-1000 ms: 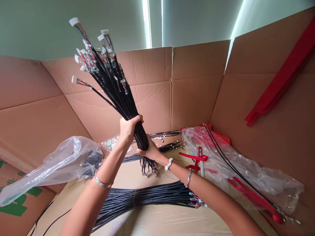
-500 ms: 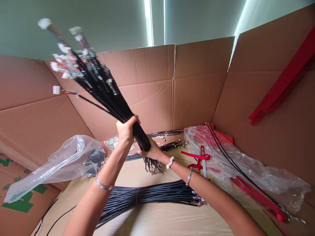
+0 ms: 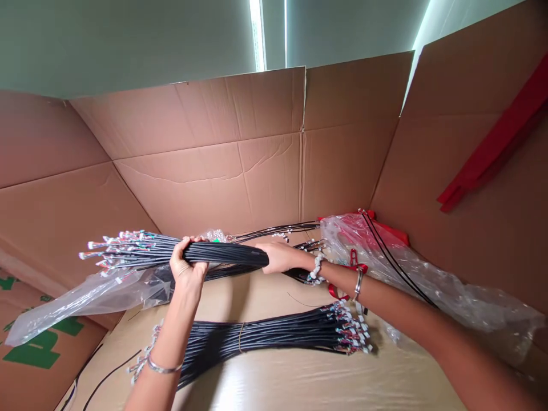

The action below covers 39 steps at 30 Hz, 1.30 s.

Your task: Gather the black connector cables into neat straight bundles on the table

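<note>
Creased brown cardboard panels [image 3: 205, 123] stand around the far side and flanks of the pale tan worktop [image 3: 325, 379], a vertical seam [image 3: 301, 177] parting the back ones. At lower left, the cardboard bears large green printing [image 3: 34, 358]. Above rises a smooth grey-green surface [image 3: 128, 48], cut by narrow, bright white slits of light [image 3: 257, 34]. A glossy reflection [image 3: 231, 394] whitens the worktop's near edge.

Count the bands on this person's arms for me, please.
3: a silvery bangle on the left arm, a white knobbly band nearest the right hand, and another silvery bangle farther up the right arm.
</note>
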Tool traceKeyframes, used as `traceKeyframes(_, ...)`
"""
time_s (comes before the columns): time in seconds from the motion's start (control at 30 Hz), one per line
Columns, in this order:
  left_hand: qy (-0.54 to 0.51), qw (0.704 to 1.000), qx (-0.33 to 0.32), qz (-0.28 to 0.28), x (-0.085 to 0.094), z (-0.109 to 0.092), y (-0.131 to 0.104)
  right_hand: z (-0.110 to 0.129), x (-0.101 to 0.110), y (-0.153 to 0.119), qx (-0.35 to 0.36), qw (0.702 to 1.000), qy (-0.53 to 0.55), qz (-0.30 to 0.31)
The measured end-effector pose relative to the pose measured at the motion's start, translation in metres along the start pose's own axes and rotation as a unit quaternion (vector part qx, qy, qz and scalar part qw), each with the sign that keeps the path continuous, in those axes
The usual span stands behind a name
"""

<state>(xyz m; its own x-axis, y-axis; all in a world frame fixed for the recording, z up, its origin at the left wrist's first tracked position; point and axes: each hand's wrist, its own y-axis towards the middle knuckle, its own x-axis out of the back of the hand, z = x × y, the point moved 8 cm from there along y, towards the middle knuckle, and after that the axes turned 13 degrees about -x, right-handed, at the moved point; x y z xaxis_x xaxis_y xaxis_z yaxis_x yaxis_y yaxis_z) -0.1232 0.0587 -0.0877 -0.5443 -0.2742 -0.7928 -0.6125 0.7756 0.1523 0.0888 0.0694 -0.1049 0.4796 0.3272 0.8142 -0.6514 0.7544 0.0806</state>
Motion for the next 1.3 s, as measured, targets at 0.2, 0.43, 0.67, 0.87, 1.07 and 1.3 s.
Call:
traceKeyframes(0.2, 0.049, 0.999, -0.013, 0.008, 0.025, -0.004, 0.01, -0.087, 0.017, -0.018, -0.068, 0.973, 0.211, -0.056)
traceKeyframes(0.43, 0.01, 0.995, -0.085, -0.054, 0.015, -0.05, 0.022, -0.19, -0.014, -0.102, -0.155, 0.977, 0.062, -0.135)
traceKeyframes(0.67, 0.006, 0.987, -0.15, -0.06, 0.007, -0.081, 0.031, -0.222, -0.043, -0.141, -0.115, 0.992, -0.042, -0.018)
traceKeyframes(0.87, 0.034, 0.991, -0.124, -0.034, 0.008, -0.082, 0.023, -0.28, 0.003, -0.166, -0.187, 0.976, -0.08, -0.081)
traceKeyframes(1.07, 0.035, 0.992, -0.12, -0.004, 0.004, -0.076, 0.016, -0.331, 0.035, -0.176, -0.254, 0.95, -0.119, -0.138)
traceKeyframes(1.3, 0.036, 0.992, -0.117, -0.029, -0.004, -0.067, 0.004, -0.286, 0.068, -0.161, -0.254, 0.932, -0.039, -0.256)
